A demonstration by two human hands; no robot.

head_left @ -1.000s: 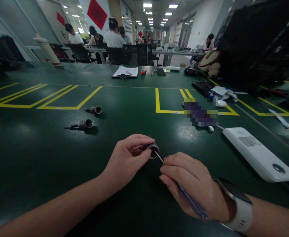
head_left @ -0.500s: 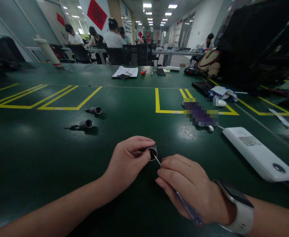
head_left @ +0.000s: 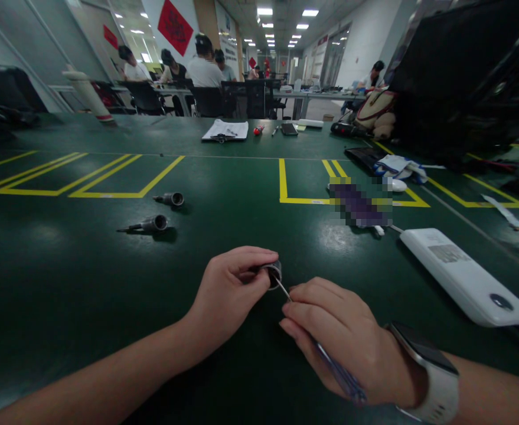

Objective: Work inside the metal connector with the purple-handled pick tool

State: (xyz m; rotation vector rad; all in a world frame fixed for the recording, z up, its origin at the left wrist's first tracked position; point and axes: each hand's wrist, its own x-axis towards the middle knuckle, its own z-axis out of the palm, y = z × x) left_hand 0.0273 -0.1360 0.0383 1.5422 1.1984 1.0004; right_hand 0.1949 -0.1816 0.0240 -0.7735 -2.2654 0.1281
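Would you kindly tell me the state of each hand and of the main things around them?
Left hand: closed on the held metal part
Right hand: closed on the thin tool
Held metal part: hollow end open, facing the tool
Thin tool: shaft reaching into that opening
Two loose metal parts: lying down, hollow ends open
White device: lying flat
Smartwatch: strapped on, screen dark
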